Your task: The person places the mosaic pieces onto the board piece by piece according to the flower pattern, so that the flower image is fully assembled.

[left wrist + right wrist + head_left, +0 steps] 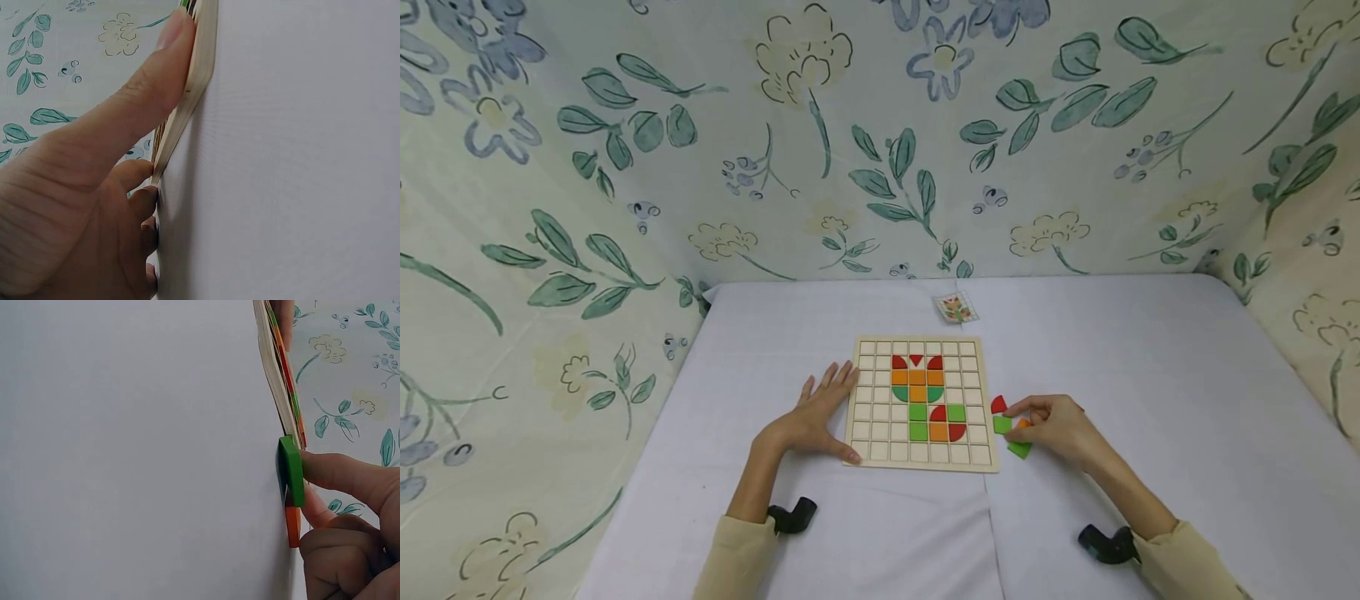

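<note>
My left hand [811, 425] spreads its fingers along the left side of a wooden grid board [872, 451]. Its thumb [134, 103] rests at the near left corner. Colored tiles lie in the board: red on top, an orange block [917, 378], dark green quarter rounds, then light green, red and orange pieces below. Beside the right edge my right hand [1060, 427] pinches a light green square tile [1002, 425] between thumb and index finger. A red piece [998, 404], an orange piece [1023, 423] and another green tile [292, 472] lie close by, partly overlapping.
Behind the board lies a small picture card [957, 308] showing a colored pattern. A white cloth [790, 325] covers the table, with a crease running toward the front. Floral fabric [850, 150] hangs behind and at the sides. Black devices [793, 516] sit at both wrists.
</note>
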Demonstrator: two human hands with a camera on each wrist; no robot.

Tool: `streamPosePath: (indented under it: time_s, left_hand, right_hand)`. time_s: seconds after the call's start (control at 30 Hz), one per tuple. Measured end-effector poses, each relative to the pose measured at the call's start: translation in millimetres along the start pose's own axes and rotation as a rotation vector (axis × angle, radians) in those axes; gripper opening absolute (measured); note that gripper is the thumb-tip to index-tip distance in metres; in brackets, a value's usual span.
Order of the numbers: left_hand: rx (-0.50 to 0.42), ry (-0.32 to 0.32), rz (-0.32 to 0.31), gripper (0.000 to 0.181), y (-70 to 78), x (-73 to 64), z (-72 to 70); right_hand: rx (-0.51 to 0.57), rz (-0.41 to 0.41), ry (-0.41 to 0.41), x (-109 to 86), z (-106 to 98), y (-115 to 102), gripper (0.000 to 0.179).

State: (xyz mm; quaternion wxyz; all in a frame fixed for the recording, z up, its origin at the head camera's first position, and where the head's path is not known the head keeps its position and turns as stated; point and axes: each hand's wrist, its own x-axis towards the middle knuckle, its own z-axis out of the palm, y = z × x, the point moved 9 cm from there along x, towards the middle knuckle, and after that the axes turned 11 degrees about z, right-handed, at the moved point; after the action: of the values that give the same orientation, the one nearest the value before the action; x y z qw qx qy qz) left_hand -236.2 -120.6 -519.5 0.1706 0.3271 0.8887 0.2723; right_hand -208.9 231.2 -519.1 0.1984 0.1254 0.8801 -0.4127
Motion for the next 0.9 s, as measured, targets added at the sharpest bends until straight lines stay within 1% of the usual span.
streamPosePath:
  time_s: [0.2, 0.4, 0.63, 0.77, 0.9]
  left_hand:
    - [0.001, 0.000, -0.004, 0.140, 1.5, -0.3, -1.1]
    - [0.007, -0.004, -0.010, 0.140, 0.9, -0.1, -0.2]
    - [-0.015, 0.010, -0.007, 0.141, 2.1, -1.5, -1.7]
    - [-0.014, 0.007, -0.008, 0.141, 1.8, -1.7, -1.4]
    - [-0.008, -0.003, -0.015, 0.141, 1.1, -1.5, -0.8]
  right_hand:
    - [-0.020, 0.000, -0.007, -3.1, 0.3, -1.4, 0.039]
    - [-0.016, -0.008, -0.009, -3.6, 0.5, -2.4, 0.036]
    - [-0.051, -0.061, 0.026, -2.1, -1.8, -6.3, 0.035]
    - [-0.044, -0.078, 0.041, -3.0, -5.5, -10.1, 0.034]
    - [-0.018, -0.120, 0.019, -6.6, -3.5, -19.1, 0.036]
